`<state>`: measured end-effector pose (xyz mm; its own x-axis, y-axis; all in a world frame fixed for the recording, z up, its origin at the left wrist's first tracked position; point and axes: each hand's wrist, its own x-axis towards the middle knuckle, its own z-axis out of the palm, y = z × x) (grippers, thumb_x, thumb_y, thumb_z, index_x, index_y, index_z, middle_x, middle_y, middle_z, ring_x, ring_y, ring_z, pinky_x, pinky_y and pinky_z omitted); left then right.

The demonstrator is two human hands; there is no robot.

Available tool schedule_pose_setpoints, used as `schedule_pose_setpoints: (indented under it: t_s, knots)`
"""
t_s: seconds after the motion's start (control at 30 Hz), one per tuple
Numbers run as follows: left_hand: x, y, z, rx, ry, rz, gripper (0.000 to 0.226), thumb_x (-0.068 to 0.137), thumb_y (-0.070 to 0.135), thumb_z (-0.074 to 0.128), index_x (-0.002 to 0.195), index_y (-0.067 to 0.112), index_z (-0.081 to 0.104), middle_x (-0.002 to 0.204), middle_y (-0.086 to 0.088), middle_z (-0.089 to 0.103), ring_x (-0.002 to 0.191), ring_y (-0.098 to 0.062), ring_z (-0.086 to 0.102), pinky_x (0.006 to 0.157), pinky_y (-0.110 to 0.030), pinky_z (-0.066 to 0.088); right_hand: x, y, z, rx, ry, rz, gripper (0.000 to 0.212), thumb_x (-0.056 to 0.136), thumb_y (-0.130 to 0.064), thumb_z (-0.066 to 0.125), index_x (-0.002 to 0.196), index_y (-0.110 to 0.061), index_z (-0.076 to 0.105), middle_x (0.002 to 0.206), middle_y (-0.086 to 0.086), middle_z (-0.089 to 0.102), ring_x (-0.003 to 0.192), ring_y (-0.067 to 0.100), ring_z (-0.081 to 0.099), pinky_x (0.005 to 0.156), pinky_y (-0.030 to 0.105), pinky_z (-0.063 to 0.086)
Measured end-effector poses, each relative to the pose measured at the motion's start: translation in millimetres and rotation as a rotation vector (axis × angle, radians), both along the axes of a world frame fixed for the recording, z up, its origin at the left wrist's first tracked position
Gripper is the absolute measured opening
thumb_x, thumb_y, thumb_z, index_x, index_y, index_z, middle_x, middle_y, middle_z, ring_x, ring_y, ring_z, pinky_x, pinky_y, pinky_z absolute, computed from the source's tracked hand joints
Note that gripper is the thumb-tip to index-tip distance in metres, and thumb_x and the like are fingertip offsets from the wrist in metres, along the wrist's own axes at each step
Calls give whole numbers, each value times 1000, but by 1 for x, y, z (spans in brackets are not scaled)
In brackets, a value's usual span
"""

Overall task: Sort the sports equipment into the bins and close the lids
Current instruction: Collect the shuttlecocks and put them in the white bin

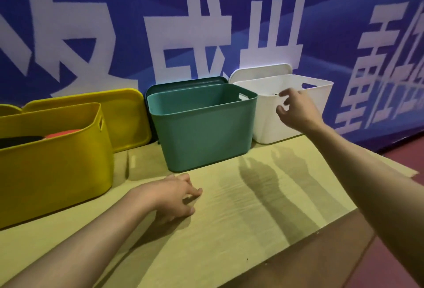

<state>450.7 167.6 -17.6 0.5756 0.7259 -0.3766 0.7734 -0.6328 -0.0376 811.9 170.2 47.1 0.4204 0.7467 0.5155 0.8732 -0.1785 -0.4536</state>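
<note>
Three open bins stand in a row on a pale board: a yellow bin (57, 164) at left, a teal bin (204, 136) in the middle, a white bin (270, 125) at right. Each lid leans against the wall behind its bin: yellow lid (128, 118), dark teal lid (183, 82), white lid (259, 69). Inside the yellow bin lie a red and a black paddle-like shape (62, 133). My right hand (296, 108) hovers at the white bin's near rim, fingers loosely curled, holding nothing. My left hand (176, 193) rests on the board in front of the teal bin, empty.
A blue banner (91, 24) with large white characters covers the wall directly behind the bins. The pale board (229, 214) ends at right and front over a dark red floor (394, 253). Another yellow edge (8, 110) shows at far left.
</note>
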Motion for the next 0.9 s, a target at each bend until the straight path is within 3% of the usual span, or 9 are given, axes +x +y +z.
schedule_pose_setpoints:
  t_s: [0.3,0.47,0.57,0.73,0.9]
  knots:
    - [-48,-66,13,28,-211,21,45,98,45,57,143,41,52,145,14,53,127,-8,52,108,-32,47,-75,-96,-31,-71,-43,134,25,99,-23,63,121,-17,71,117,5,67,95,14,57,81,26,44]
    - [-92,-110,29,74,-363,63,28,101,38,55,125,34,69,124,15,68,104,-2,64,90,-24,56,-134,-135,-37,-50,-44,249,19,99,-21,60,106,-18,77,108,-2,75,90,9,63,84,30,55]
    - [-126,-139,34,168,-478,85,26,102,28,53,120,33,71,114,16,70,98,0,64,79,-18,52,-177,-153,-35,-51,-34,334,20,99,-21,58,102,-20,77,101,-6,73,75,-2,60,74,25,48]
    - [-195,-162,39,251,-617,178,23,102,36,53,116,37,71,106,18,71,90,2,65,75,-22,52,-255,-162,-32,-93,25,504,19,101,-25,57,102,-25,75,99,-13,70,76,-5,62,63,18,45]
    - [-248,-151,35,238,-645,281,21,101,39,54,113,40,71,100,24,70,87,4,66,80,-30,57,-312,-141,-43,-188,39,638,17,102,-28,57,104,-29,74,102,-17,69,79,-1,64,64,16,47]
